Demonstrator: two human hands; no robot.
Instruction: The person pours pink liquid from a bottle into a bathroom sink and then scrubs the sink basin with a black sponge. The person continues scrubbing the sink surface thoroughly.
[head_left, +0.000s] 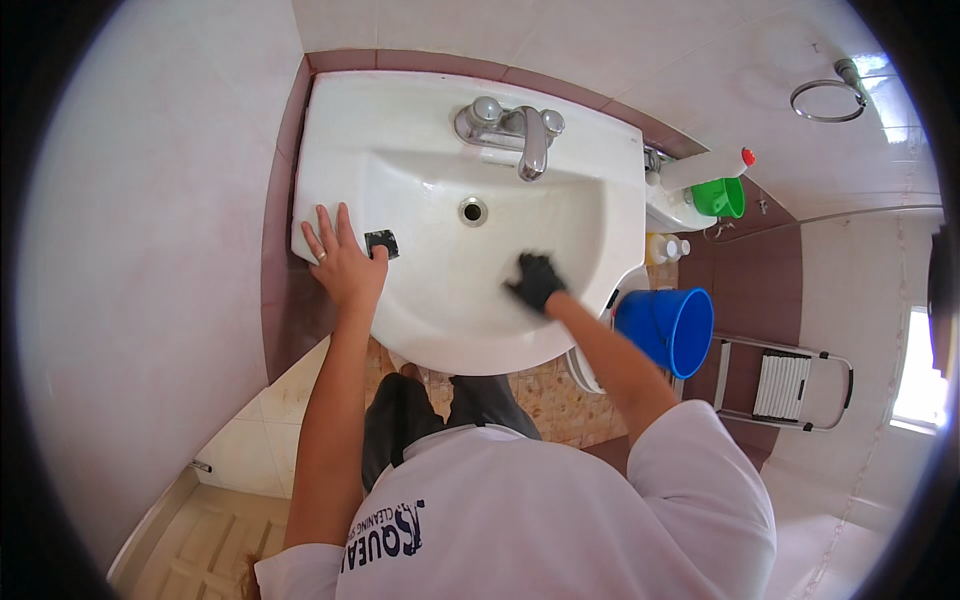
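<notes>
A white washbasin [440, 330] fills the space ahead of me, with a chrome two-handle faucet [533, 145] at its back and a round drain [473, 211] in the bowl. My left hand [348, 268], bare and with a ring on it, lies flat on the left rim, fingers spread. Beside its thumb is a small black square piece [382, 241], whose kind I cannot make out; the thumb seems to touch it. Inside the bowl's right side is my right hand [537, 284], which looks black-gloved. Motion blur smears its fingers, so whether they hold anything is unclear.
Right of the basin stand a blue bucket [690, 332], yellowish bottles [662, 248], a white bottle with a red cap [708, 168] and a green cup [722, 198]. Farther right are a folding step stool [783, 385] and a wall-mounted towel ring [828, 101]. A wall [180, 220] rises close on the left.
</notes>
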